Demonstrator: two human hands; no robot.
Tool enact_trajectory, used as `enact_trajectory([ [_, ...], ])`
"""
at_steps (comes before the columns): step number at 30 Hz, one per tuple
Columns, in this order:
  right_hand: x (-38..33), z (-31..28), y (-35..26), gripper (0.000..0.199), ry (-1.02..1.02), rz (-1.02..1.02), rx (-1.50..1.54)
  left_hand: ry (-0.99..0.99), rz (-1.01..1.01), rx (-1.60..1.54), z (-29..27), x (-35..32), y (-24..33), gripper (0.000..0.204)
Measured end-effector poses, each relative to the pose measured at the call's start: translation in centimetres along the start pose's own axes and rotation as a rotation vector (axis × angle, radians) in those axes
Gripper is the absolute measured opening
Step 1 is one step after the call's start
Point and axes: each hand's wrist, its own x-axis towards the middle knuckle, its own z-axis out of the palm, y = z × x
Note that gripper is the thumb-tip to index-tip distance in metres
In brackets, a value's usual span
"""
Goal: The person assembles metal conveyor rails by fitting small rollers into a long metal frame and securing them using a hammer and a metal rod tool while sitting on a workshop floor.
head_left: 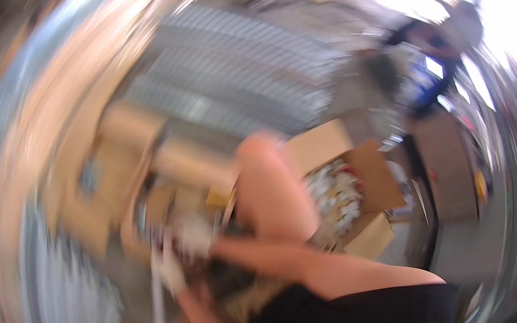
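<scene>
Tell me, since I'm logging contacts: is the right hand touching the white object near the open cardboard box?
Cannot tell. The head view is motion-blurred; the right hand and white object smear together.

the open box (369,170) looks like matt brown cardboard, its contents (335,193) pale and papery. another cardboard box (128,156) on the left is the same dull tan. the ribbed floor surface (243,68) reads as grey metal; motion blur hides finer texture.

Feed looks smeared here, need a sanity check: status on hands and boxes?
Heavy motion blur. Right forearm crosses in front of the open cardboard box; hand itself not discernible. Left hand near something white, grip unclear. More cardboard boxes at left.
</scene>
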Motion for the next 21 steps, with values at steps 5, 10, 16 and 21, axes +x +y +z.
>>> enact_trajectory([
  [5, 0.4, -5.5, 1.5, 0.026, 0.011, -0.102, -0.198, -0.069, 0.272, 0.420, 1.3, 1.9, 0.0, 0.043],
  [10, -0.9, -5.7, -0.7, 0.028, 0.033, -0.034, -0.138, 0.108, 0.182, 0.356, -1.2, 0.2, -1.2, 0.045],
  [16, 1.8, -4.3, -3.1, 0.029, -0.017, -0.045, -0.234, 0.433, 0.328, 0.519, -3.4, 3.2, -0.1, 0.030],
  [21, 3.9, -1.1, -3.5, 0.026, -0.041, -0.060, -0.343, 0.508, 0.313, 0.437, -1.5, 4.8, -2.3, 0.032],
])
